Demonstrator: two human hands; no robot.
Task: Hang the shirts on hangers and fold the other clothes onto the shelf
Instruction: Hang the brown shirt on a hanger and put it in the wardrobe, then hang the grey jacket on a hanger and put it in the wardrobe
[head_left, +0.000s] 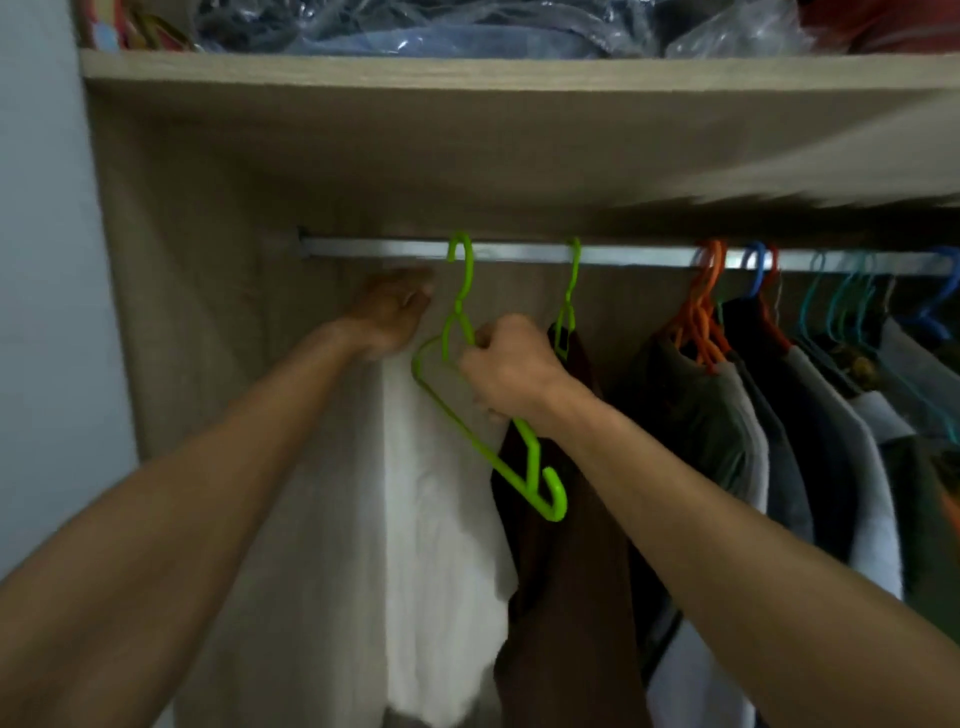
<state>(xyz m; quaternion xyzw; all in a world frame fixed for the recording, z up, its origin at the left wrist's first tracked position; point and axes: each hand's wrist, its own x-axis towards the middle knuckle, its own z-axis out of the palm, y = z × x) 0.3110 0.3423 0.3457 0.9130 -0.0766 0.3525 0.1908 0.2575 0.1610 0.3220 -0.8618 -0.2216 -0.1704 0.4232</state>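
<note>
Gripping green hanger (470, 415), right hand (511, 366) clenched; left hand (392, 317) relaxed below rail (389, 248).

Glossy green plastic hanger (483, 405), matt metal rail (395, 249), wood-grain shelf (467, 73), cloth shirts (696, 415)

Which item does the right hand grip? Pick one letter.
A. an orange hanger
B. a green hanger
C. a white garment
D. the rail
B: the right hand is curled round the neck of a green hanger hooked on the rail.
</note>
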